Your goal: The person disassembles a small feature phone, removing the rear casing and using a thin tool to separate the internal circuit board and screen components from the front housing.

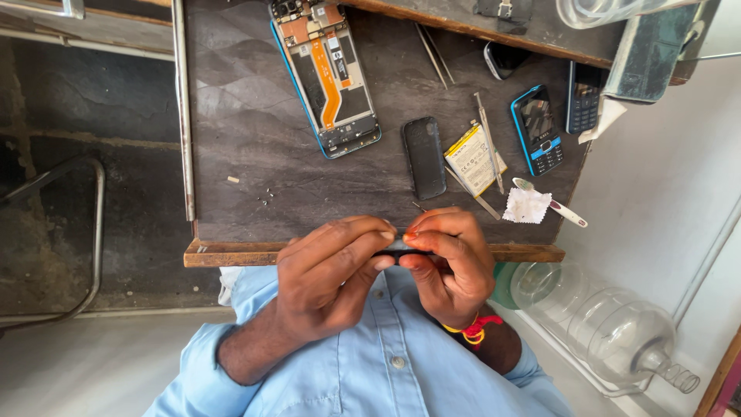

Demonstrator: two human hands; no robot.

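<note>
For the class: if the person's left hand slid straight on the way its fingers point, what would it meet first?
The left hand points at the right hand; it would first meet the small dark part pinched between them, then those fingers, which it likely already touches.

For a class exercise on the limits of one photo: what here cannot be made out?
- Head view: the dark part pinched between left hand and right hand is mostly hidden by fingers.
- Opened phone: top cut off by the frame edge.
- Specks on the bench: too small to identify.
</note>
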